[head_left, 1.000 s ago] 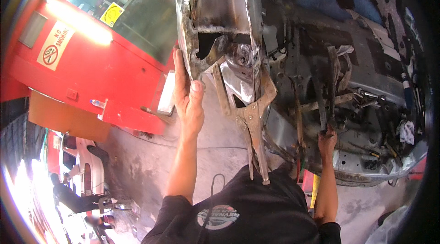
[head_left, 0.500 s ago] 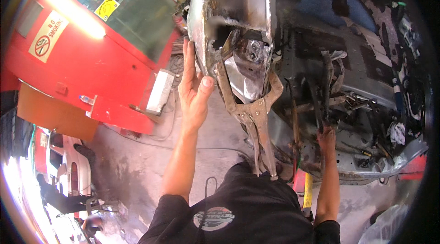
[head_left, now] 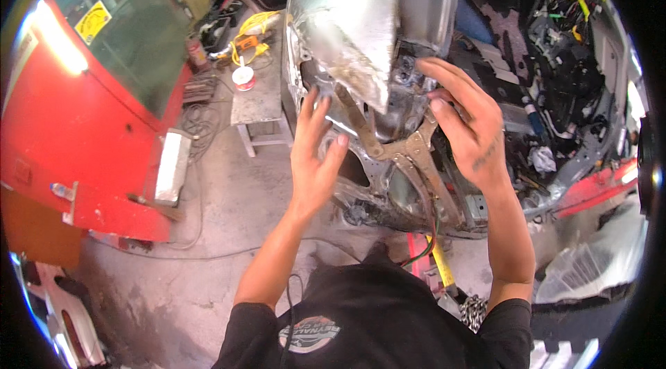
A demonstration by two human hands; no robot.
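Observation:
A rusty C-jaw locking clamp (head_left: 409, 154) spans the lower end of a bare steel body member (head_left: 424, 1), where an irregular bright sheet-metal piece (head_left: 347, 22) covers part of the channel. My left hand (head_left: 316, 154) is open just left of the clamp's jaw, fingers apart and raised toward the lower edge of the sheet piece. My right hand (head_left: 468, 123) is open at the member's right side, fingers reaching toward a bracket beside the clamp's right jaw; whether the fingertips touch it I cannot tell.
A stool (head_left: 246, 116) with yellow cable (head_left: 257, 26) and a white tub (head_left: 243, 78) stands left. Farther left are a red door (head_left: 104, 161) and silver box (head_left: 171, 164). The stripped car interior (head_left: 548, 71) fills the right, above plastic sheeting (head_left: 590, 258). A hose crosses the floor (head_left: 180, 286).
My right hand has left the bar among the tools and risen to the member beside the clamp. My left hand has moved right. The view has shifted, and the bright sheet piece now covers the channel.

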